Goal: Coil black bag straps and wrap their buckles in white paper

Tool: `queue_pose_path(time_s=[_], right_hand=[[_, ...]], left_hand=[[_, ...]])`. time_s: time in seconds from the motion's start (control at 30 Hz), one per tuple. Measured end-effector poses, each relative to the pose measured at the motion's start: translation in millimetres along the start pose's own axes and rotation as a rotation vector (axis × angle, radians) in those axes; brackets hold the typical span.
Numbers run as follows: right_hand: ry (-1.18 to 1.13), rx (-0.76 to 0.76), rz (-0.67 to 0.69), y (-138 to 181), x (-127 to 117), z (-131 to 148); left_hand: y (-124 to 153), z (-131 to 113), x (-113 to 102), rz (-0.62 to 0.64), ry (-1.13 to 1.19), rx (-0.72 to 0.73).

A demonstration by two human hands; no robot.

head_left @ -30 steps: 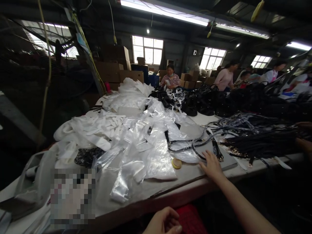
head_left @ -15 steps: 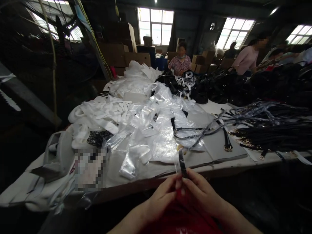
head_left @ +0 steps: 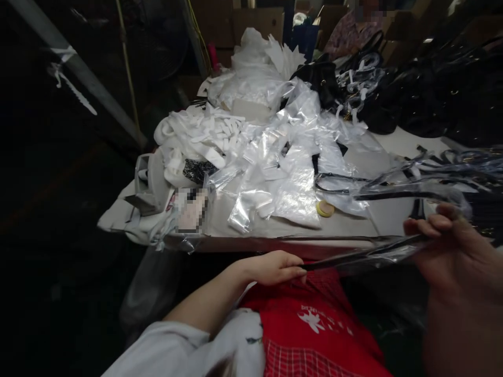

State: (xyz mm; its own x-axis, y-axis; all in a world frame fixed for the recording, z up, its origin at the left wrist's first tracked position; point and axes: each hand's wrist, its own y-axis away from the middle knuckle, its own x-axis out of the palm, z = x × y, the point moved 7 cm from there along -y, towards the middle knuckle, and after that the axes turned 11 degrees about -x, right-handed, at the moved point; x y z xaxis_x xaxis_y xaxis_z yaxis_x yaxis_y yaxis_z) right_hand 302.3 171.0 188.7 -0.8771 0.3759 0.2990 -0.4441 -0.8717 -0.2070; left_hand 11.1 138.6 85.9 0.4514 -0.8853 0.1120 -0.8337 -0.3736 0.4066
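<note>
A black strap (head_left: pixel 363 256) partly covered in clear plastic film runs between my two hands, just in front of the table edge. My left hand (head_left: pixel 277 267) is closed around one end of it, close to the red apron (head_left: pixel 314 314). Farther right and higher, my right hand (head_left: pixel 451 233) grips the strap and film with curled fingers. Beyond that hand, a looped length of wrapped strap (head_left: pixel 346 192) lies on the table. A small yellow roll (head_left: pixel 325 208) that looks like tape sits near the table's front edge.
Clear plastic bags (head_left: pixel 298 178) spread over the table's middle, with white strips (head_left: pixel 220 128) to their left. A grey tape dispenser (head_left: pixel 149 183) stands at the left end. Black bags (head_left: pixel 432 94) are heaped at back right. Across the table is a person in a patterned top (head_left: pixel 349 34).
My hands, together before, are now far apart, with the right moved rightward and the strap stretched between them. The view has tilted down and turned left, and the yellow roll now shows fully.
</note>
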Motion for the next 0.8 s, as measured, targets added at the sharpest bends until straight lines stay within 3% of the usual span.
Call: queue_pose_path(time_s=[0.1, 0.3, 0.4, 0.6, 0.73, 0.8], right_hand=[[0.016, -0.009, -0.085, -2, -6, 0], [0.001, 0.037, -0.127, 10, 15, -13], [-0.022, 0.032, -0.161, 11, 17, -14], [-0.117, 0.139, -0.127, 19, 31, -25], [-0.15, 0.293, -0.066, 35, 52, -39], [-0.152, 0.284, -0.067, 28, 42, -28]], left_hand=[[-3, 1, 1, 0.057, 0.121, -0.017], [-25, -5, 12, 0.096, 0.468, 0.016], [-29, -4, 13, 0.14, 0.533, 0.033], [-33, 4, 16, 0.133, 0.462, -0.066], [-34, 1, 19, 0.074, 0.238, -0.047], [-29, 1, 15, 0.018, 0.107, -0.042]])
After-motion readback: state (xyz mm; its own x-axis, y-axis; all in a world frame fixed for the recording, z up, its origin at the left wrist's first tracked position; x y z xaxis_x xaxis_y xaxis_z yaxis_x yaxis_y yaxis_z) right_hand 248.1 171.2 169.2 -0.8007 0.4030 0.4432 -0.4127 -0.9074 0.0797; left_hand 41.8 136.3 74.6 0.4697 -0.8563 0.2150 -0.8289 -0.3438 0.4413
